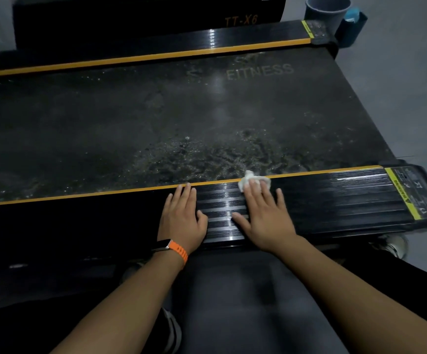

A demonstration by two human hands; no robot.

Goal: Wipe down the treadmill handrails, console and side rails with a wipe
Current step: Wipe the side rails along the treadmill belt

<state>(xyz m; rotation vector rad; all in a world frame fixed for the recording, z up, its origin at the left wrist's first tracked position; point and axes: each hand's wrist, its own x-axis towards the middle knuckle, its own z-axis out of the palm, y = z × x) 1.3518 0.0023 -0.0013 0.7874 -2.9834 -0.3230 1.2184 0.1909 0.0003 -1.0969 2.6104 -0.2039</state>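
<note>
At lower centre of the frame, the left hand (pixel 183 215), wearing an orange wristband (pixel 179 251), lies flat on the near side rail (pixel 335 198), its fingers straight and close together. Just to its right, the right hand (pixel 263 215) lies flat with its fingers slightly spread, the fingertips pressing a crumpled white wipe (pixel 250 180) onto the rail's orange edge beside the belt (pixel 156 118). A yellow warning label (pixel 401 195) sits at far right.
</note>
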